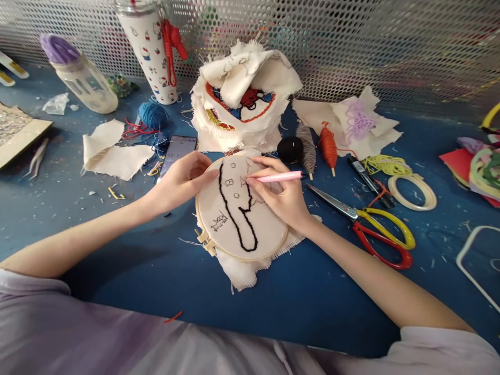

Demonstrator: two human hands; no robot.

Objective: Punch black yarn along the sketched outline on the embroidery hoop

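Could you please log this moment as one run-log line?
left hand: steadies embroidery hoop | right hand: holds pink tool, tip on cloth | scissors: lying right of hoop

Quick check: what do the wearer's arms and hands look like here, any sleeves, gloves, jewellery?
Both forearms are bare from the short sleeves down. The left hand and right hand wear no gloves; no rings, watch or bracelets show. The pale lilac short-sleeved top covers the upper arms and chest at the bottom edge of the view, plain fabric with no visible print or markings.
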